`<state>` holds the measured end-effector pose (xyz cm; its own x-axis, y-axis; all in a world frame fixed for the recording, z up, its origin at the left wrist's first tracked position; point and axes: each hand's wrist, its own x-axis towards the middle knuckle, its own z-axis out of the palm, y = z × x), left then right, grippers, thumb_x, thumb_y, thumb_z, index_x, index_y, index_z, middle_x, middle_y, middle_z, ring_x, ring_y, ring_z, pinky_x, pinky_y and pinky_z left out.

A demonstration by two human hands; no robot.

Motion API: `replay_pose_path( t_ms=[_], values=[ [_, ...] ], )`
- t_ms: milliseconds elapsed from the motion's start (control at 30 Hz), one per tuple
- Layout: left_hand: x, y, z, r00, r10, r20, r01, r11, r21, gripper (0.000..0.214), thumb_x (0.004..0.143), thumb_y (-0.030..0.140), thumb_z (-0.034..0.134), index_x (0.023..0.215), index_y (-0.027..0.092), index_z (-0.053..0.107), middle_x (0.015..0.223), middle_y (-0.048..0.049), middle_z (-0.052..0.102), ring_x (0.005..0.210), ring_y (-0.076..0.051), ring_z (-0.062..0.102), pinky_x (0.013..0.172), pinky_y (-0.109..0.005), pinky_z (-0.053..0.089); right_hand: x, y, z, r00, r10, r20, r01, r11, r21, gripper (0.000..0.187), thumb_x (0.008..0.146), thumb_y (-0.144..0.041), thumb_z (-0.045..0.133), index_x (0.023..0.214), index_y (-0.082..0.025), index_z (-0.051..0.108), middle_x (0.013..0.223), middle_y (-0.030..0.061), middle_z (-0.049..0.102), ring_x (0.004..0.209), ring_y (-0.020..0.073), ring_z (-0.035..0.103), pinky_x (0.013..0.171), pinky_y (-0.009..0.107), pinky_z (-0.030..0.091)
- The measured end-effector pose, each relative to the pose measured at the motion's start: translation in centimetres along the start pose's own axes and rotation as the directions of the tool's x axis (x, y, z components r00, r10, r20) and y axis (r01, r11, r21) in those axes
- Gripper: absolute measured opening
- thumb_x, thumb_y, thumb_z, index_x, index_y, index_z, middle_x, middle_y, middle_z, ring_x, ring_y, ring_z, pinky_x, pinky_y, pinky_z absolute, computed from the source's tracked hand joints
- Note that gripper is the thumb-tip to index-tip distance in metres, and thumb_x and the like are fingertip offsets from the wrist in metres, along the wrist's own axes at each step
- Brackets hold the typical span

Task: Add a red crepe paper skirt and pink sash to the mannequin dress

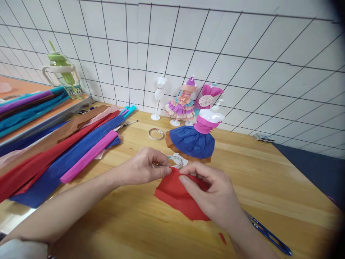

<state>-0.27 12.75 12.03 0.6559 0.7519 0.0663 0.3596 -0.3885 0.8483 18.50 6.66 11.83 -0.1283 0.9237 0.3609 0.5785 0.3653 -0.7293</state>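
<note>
A piece of red crepe paper (178,196) hangs just above the table between my two hands. My left hand (147,165) is closed, pinching its upper edge between thumb and fingers. Close by, my right hand (208,185) pinches the same top edge, and its fingers cover part of the sheet. Right behind the fingers is a roll of clear tape (176,162), partly hidden by my left hand. Beyond it stands a small white mannequin (212,114) dressed in a pink band and a blue skirt (192,141) with a brown underlayer.
Folded crepe paper strips (67,144) in several colours cover the left side. Scissors (269,233) lie at right, near a red scrap (222,238). Another tape roll (156,133), a bare mannequin (159,93) and dressed ones (183,104) stand toward the tiled wall. A green-lidded cup (63,75) is far left.
</note>
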Motion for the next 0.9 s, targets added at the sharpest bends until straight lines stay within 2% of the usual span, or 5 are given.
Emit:
replay_pose_path(
  t_ms=[267, 500, 700, 800, 900],
  values=[
    [-0.09, 0.34, -0.11, 1.0, 0.009, 0.013, -0.008, 1.0, -0.014, 0.026, 0.081, 0.034, 0.053, 0.07, 0.012, 0.061, 0.066, -0.0007, 0.055, 0.062, -0.011, 0.047, 0.059, -0.022, 0.038, 0.2, 0.14, -0.54, 0.997, 0.078, 0.027, -0.078, 0.997, -0.01, 0.012, 0.075, -0.019, 0.059, 0.068, -0.02, 0.068, 0.06, -0.0027, 0.067, 0.054, 0.0127, 0.058, 0.052, 0.022, 0.045],
    [0.03, 0.29, -0.09, 1.0, -0.005, 0.011, 0.005, 0.999, -0.042, 0.024, 0.08, 0.034, 0.053, 0.069, 0.013, 0.058, 0.066, 0.0001, 0.052, 0.063, -0.011, 0.045, 0.059, -0.022, 0.037, -0.48, -0.1, -0.03, 0.995, -0.1, 0.02, 0.1, 0.994, -0.045, 0.018, 0.078, -0.015, 0.056, 0.079, -0.023, 0.072, 0.071, 0.0, 0.075, 0.061, 0.0158, 0.067, 0.058, 0.025, 0.052],
    [0.0, 0.33, -0.18, 1.0, 0.022, 0.016, -0.02, 0.998, -0.065, 0.022, 0.08, 0.031, 0.055, 0.069, 0.013, 0.057, 0.065, 0.0011, 0.05, 0.062, -0.01, 0.043, 0.057, -0.022, 0.036, -0.55, 0.04, -0.19, 0.997, -0.049, -0.062, 0.043, 0.995, -0.092, 0.013, 0.078, -0.02, 0.059, 0.074, -0.023, 0.071, 0.065, -0.0011, 0.072, 0.055, 0.0145, 0.063, 0.055, 0.024, 0.05],
    [-0.06, 0.4, -0.23, 0.999, 0.028, 0.046, -0.022, 0.991, -0.134, 0.021, 0.08, 0.031, 0.056, 0.072, 0.012, 0.058, 0.066, 0.0008, 0.051, 0.063, -0.01, 0.043, 0.058, -0.022, 0.035, -0.51, -0.07, -0.43, 0.997, -0.073, -0.027, 0.07, 0.991, -0.111, 0.014, 0.08, -0.019, 0.059, 0.078, -0.024, 0.072, 0.071, -0.0003, 0.075, 0.059, 0.0147, 0.066, 0.056, 0.023, 0.051],
    [-0.02, 0.09, -0.3, 0.994, 0.05, 0.096, -0.022, 0.963, -0.27, 0.024, 0.081, 0.035, 0.059, 0.078, 0.011, 0.061, 0.069, 0.0003, 0.053, 0.064, -0.01, 0.044, 0.058, -0.021, 0.036, -0.58, -0.21, -0.83, 0.979, -0.199, 0.04, 0.203, 0.971, -0.129, 0.018, 0.083, -0.018, 0.056, 0.086, -0.024, 0.073, 0.073, 0.0005, 0.075, 0.06, 0.0144, 0.068, 0.055, 0.023, 0.05]
  ],
)
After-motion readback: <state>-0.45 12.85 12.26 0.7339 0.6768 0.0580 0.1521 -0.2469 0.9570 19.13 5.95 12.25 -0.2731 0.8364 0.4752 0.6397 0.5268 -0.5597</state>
